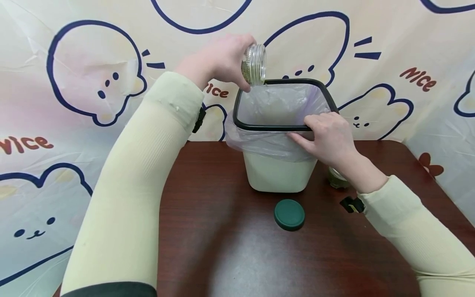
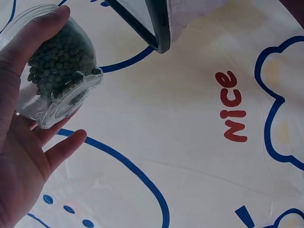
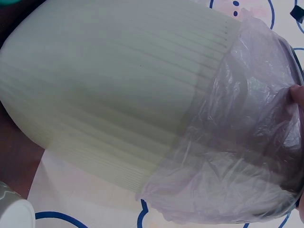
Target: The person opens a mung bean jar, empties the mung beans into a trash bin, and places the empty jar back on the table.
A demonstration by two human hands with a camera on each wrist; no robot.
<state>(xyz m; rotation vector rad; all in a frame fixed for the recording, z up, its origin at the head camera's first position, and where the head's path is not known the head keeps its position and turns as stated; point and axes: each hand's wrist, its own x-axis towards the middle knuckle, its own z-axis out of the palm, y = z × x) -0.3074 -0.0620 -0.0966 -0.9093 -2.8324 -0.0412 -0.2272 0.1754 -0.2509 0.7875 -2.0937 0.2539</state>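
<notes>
My left hand grips a clear glass jar, tipped on its side with its open mouth toward the trash bin. Small green beans lie inside the jar in the left wrist view. The bin is pale with a black rim, and a translucent lilac bag lines it and folds over the outside. With fingers over the front right of the rim and thumb beneath, my right hand holds the bin. In the right wrist view the bag and the bin's ribbed side fill most of the frame.
A round green lid lies on the dark brown table in front of the bin. Another glass jar stands right of the bin, partly hidden by my right wrist. A cartoon-printed sheet hangs close behind.
</notes>
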